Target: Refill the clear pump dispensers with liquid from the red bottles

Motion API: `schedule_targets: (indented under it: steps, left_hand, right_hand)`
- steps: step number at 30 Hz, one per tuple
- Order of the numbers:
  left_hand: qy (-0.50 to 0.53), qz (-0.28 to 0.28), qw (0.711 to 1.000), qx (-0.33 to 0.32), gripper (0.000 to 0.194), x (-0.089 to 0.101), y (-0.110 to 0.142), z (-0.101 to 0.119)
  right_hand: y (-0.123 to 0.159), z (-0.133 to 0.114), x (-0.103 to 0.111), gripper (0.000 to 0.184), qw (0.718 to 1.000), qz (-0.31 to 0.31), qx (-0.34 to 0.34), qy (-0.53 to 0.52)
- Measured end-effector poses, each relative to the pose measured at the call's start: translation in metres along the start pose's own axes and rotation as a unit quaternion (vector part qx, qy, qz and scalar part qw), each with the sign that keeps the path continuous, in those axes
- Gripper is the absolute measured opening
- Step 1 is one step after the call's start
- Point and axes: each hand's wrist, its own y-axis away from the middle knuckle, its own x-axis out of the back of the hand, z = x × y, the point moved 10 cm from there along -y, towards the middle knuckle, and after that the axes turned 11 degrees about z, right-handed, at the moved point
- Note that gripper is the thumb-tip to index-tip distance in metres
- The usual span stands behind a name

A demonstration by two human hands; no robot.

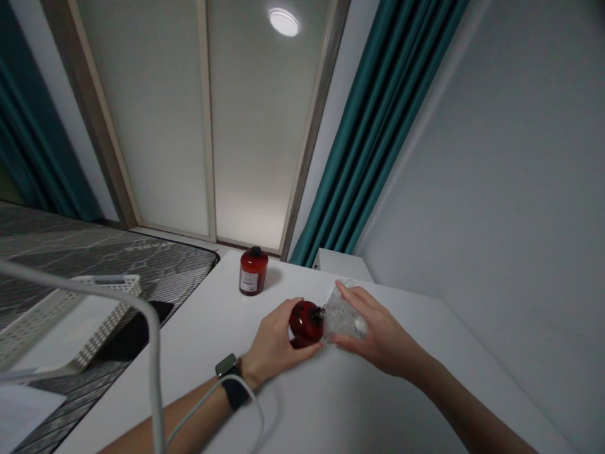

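White cord (154,340) beside left hand (271,340) gripping glossy red bottle (305,321).

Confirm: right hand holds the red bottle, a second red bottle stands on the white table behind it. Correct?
Not quite: the left hand holds the red bottle, as the head view shows. The second red bottle does stand on the white table behind it.

Red bottle (305,321) w/ blk cap (318,313), teal curtain (378,126), white table (189,343).
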Motion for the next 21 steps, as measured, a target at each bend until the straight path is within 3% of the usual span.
schedule_targets:
  steps: [21]
  left_hand:
    - [0.013,0.008,1.0,0.008,0.069,0.0008,0.0006,-0.0007]
  right_hand:
    - [-0.0047,-0.003,-0.0001,0.086,1.0,-0.022,-0.01,-0.008]
